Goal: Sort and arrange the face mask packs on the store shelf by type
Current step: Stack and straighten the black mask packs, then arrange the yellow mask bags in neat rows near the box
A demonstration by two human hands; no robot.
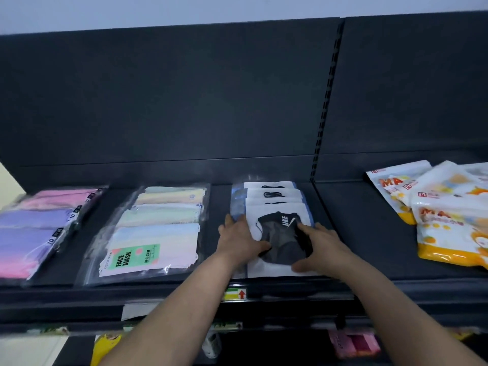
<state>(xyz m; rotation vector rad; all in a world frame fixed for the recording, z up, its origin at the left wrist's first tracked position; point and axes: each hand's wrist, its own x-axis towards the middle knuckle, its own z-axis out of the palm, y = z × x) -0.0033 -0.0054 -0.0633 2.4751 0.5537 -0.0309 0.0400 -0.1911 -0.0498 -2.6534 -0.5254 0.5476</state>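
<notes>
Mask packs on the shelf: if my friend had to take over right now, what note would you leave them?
Left hand: open, flat on the left edge of the front black-mask pack.
Right hand: open, pressing on that pack's right side.
Done: pink and purple packs, pastel packs and the black-mask row each lie in an overlapped row on the shelf.
Left: orange-and-white packs lie in a loose heap at the far right. They probably need lining up next.

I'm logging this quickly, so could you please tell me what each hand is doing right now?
Left hand: open, fingers flat on the left edge of the front black mask pack.
Right hand: open, resting on the same pack.
</notes>
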